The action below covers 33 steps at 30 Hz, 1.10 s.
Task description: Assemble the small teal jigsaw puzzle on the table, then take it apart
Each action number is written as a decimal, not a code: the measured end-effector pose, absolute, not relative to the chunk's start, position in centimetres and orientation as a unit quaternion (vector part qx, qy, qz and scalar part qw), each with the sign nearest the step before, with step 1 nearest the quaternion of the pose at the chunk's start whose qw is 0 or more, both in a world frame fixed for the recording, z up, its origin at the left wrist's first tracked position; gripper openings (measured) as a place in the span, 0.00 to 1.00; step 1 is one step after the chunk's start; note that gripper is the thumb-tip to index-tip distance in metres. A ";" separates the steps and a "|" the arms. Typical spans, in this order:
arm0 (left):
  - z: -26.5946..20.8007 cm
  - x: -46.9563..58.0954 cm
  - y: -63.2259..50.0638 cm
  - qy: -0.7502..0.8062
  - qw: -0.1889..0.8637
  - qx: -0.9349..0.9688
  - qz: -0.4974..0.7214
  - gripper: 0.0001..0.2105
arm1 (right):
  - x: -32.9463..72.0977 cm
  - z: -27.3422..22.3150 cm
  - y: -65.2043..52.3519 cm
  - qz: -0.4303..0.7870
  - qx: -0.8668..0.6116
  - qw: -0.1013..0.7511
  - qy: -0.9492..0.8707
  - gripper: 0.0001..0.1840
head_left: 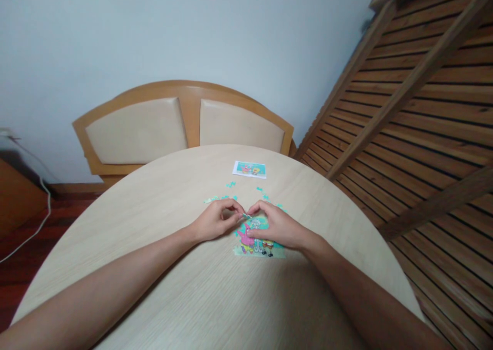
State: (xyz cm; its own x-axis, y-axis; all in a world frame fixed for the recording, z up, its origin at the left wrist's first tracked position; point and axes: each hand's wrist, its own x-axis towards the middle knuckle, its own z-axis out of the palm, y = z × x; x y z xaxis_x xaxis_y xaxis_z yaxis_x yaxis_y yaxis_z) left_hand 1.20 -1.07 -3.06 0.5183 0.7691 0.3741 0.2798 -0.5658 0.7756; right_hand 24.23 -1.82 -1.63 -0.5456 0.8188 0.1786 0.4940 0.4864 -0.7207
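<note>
A partly assembled jigsaw puzzle (260, 253) with cartoon figures in pink, white and yellow on turquoise lies flat on the round table. Pinched between the thumb and fingers of my left hand (219, 217) is a small puzzle piece (247, 215), just over the puzzle's upper left edge. My right hand (283, 227) rests over the puzzle's right side and hides part of it. Its index fingertip is close to the piece, while its thumb lies apart, lower down on the puzzle's picture.
Several loose turquoise pieces (230, 185) are scattered beyond my hands. Farther back lies a reference picture (250, 169) of the cartoon figures. The pale wooden table (162, 298) stands before a padded headboard (190, 114). Wooden slats (423, 119) lean at right; a white cable (46, 211) hangs at left.
</note>
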 end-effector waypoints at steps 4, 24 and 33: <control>-3.2 1.0 -1.0 0.314 0.338 0.810 0.363 0.09 | 24.8 -1.7 -1.7 0.275 -0.362 0.192 -0.870 0.33; -3.2 1.2 -1.4 0.207 0.219 0.912 0.280 0.08 | 26.2 -2.1 -0.5 0.249 -0.339 0.186 -0.888 0.27; -3.3 1.2 -1.3 0.216 0.200 0.916 0.274 0.07 | 26.2 -2.1 -0.5 0.247 -0.338 0.188 -0.888 0.26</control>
